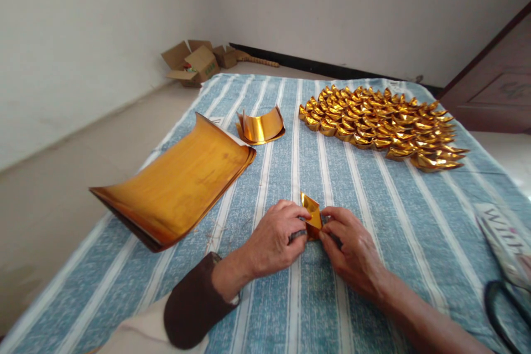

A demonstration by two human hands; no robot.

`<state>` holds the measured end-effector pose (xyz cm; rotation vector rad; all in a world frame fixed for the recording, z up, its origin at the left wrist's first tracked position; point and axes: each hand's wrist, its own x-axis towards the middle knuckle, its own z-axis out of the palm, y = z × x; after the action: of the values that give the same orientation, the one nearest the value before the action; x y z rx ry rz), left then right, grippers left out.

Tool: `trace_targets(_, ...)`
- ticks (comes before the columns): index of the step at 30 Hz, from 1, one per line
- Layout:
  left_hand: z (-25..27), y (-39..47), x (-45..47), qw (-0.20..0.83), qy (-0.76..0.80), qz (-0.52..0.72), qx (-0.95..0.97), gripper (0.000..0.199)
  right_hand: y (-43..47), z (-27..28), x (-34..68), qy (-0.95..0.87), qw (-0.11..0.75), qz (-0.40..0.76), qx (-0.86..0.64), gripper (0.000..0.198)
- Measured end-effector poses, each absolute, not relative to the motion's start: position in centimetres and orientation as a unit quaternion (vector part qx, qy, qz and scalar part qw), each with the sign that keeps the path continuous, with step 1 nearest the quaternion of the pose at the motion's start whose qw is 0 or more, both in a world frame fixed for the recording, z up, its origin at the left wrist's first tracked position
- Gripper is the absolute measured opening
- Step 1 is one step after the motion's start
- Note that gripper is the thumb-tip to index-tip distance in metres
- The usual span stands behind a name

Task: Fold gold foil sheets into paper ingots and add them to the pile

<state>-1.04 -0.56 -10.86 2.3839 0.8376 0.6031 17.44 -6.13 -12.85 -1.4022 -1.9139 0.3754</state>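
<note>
Between my two hands is a small piece of folded gold foil paper [314, 215], with a pointed corner sticking up at its far end. My left hand [279, 235] pinches its left side, thumb and fingertips closed on it. On the opposite side my right hand [352, 240] grips the edge, its thumb and forefinger pressed to the paper. Both hands rest low over the striped cloth. Farther left lies a stack of large gold paper sheets [178, 177], curling up at the ends. Beyond it sits a smaller curled stack of gold paper strips [262, 126].
Many folded gold paper ingots [377, 124] stand in rows at the back right. Black-handled scissors [493, 310] lie at the right edge by a printed "With" label. A blue-and-white striped cloth [265, 310] covers the surface. Open cardboard boxes [203, 63] stand on the floor behind.
</note>
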Motion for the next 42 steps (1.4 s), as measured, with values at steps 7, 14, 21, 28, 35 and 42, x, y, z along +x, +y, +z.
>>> trace_targets(7,-11.2,-0.6,-0.4,0.281,0.344,0.253,0.86,0.005,-6.2,-12.9,17.1,-0.745,0.344,0.115,-0.56,0.02)
trace_targets(14,-11.6,-0.9,-0.1,0.282,0.375,0.269,0.841,0.01,-6.3,-12.7,16.9,-0.743,0.318,0.093,-0.581,0.022)
trace_targets(21,-11.0,-0.8,0.0,0.281,0.359,0.262,0.85,0.01,-6.3,-12.6,16.8,-0.743,0.311,0.089,-0.586,0.023)
trace_targets(28,-11.3,-0.9,-0.2,0.296,0.378,0.281,0.831,0.048,-6.3,-12.7,16.8,-0.745,0.313,0.089,-0.582,0.022)
trace_targets(35,-11.6,-1.0,-0.2,0.288,0.389,0.272,0.832,0.052,-6.3,-12.6,16.5,-0.745,0.313,0.074,-0.585,0.024)
trace_targets(42,-11.6,-1.0,0.0,0.289,0.395,0.276,0.827,0.052,-6.3,-12.7,16.4,-0.75,0.297,0.059,-0.588,0.022)
